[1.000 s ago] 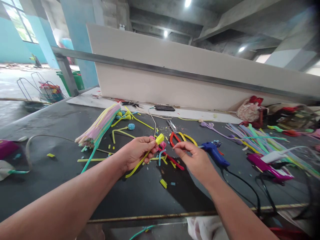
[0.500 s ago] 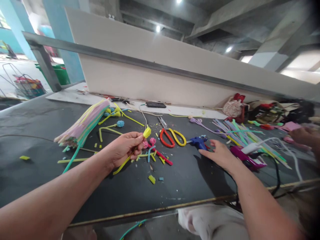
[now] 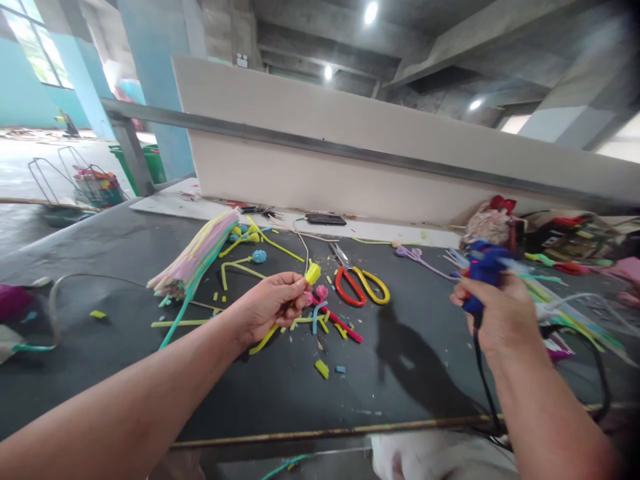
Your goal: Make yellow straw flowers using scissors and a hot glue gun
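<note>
My left hand [image 3: 275, 305] pinches a yellow pipe-cleaner flower [image 3: 313, 273], its bud pointing up and its yellow stem [image 3: 263, 341] trailing below the fingers. My right hand [image 3: 503, 313] is wrapped round a blue hot glue gun [image 3: 483, 267], raised above the table and blurred by motion, its black cord [image 3: 483, 367] hanging down. Between the hands lie scissors [image 3: 364, 288] with one red and one yellow handle, blades pointing away. Just beside my left fingers are pink pipe-cleaner balls [image 3: 321, 291], a red stem [image 3: 347, 325] and short blue and yellow pieces.
A bundle of pastel pipe cleaners [image 3: 203, 257] lies left of centre, near a blue flower [image 3: 259, 256]. A phone [image 3: 326, 219] rests at the back by the white board [image 3: 325, 173]. More pipe cleaners, bags [image 3: 555, 233] and a white cord are on the right.
My right hand has closed on the blue glue gun and lifted it off the table, up and to the right. My left hand still holds the yellow flower. The view has shifted left.
</note>
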Motion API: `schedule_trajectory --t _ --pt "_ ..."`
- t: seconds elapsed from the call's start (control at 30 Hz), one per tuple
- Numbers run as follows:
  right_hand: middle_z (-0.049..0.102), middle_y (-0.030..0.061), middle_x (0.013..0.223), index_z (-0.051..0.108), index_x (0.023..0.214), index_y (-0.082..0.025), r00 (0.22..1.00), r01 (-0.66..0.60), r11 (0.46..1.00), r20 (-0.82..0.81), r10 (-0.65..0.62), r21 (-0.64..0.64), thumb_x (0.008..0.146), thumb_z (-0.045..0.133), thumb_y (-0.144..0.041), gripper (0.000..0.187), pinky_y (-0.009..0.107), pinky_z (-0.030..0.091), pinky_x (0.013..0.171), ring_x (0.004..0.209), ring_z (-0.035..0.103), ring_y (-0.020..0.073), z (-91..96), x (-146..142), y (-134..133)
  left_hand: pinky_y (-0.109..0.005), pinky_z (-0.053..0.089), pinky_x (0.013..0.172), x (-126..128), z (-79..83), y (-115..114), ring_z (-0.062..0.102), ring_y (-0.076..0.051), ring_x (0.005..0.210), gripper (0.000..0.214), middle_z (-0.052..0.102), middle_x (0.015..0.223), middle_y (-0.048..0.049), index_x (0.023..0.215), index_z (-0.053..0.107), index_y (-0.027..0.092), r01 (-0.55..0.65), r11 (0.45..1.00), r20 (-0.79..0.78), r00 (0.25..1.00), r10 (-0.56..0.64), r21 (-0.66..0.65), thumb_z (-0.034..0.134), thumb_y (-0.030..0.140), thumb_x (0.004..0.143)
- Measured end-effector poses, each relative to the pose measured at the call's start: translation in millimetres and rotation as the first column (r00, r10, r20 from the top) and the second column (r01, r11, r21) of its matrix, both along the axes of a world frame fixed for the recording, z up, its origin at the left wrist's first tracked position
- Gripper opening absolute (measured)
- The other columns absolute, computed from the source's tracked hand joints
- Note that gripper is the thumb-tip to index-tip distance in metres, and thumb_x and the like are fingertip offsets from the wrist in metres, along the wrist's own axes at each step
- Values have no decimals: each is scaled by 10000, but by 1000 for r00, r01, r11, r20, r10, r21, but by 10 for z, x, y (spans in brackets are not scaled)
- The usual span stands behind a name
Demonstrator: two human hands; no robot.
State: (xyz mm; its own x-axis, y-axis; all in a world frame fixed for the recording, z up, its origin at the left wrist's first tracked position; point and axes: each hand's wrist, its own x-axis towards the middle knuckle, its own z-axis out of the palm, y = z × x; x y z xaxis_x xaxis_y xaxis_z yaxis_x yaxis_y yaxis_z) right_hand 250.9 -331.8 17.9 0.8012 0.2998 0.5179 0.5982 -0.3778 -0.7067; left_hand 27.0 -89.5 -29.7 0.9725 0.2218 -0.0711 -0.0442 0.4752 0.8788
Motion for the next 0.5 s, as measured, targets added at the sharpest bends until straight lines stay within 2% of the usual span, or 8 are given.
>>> schedule_trajectory --t 0.03,0.07,0.1,0.13,0.23,0.27,0.33,0.5 --pt "593 58 865 538 928 -251 997 -68 994 -26 70 87 740 436 -430 279 333 379 534 487 431 108 49 -173 48 -114 177 335 0 -7 0 331 -19 392 229 468 568 48 734 465 167 -18 1000 6 1000 18 8 611 335 786" --pt "591 43 877 556 916 -258 952 -219 937 -149 266 274 758 443 -430 258 312 356 496 441 355 80 81 -353 105 -116 175 336 0 -9 -2 334 -19 392 238 470 564 48 731 471 164 -47 999 9 999 47 23 624 343 773" --pt "592 28 857 578 900 -257 869 -305 867 -258 423 394 756 484 -408 230 290 325 461 413 299 62 96 -531 167 -118 175 338 1 -8 -6 337 -19 393 248 473 559 48 725 476 162 -81 996 8 997 80 40 638 346 759" --pt "594 15 800 597 876 -249 788 -346 823 -337 516 451 738 524 -370 197 273 291 426 383 260 50 95 -697 231 -119 173 340 2 -3 -13 336 -18 390 258 476 552 49 716 479 159 -116 992 6 993 116 57 653 348 743" --pt "481 -32 472 622 815 -203 559 -516 745 -493 667 422 731 565 -330 163 278 296 416 359 345 96 30 -1057 383 -121 164 344 12 25 -40 332 -10 377 277 493 531 51 694 486 153 -221 968 3 975 222 122 684 346 701" --pt "448 -42 428 623 825 -192 523 -554 725 -506 686 409 732 568 -336 180 281 307 424 362 358 106 0 -1124 413 -123 164 345 17 35 -51 335 -10 375 278 500 524 52 691 491 152 -253 956 5 967 255 148 688 347 693" --pt "443 -47 412 618 850 -175 507 -596 714 -517 690 367 735 577 -341 205 278 324 440 381 385 112 -55 -1197 439 -130 175 347 30 50 -72 342 -12 371 273 511 510 52 682 498 150 -313 926 12 948 317 210 689 345 680" --pt "516 -33 503 556 904 -178 630 -622 765 -475 615 166 769 585 -361 230 263 355 460 434 461 115 -132 -1251 437 -146 213 366 63 43 -106 348 -19 366 225 493 472 74 684 519 153 -374 868 -6 917 398 328 680 309 659"
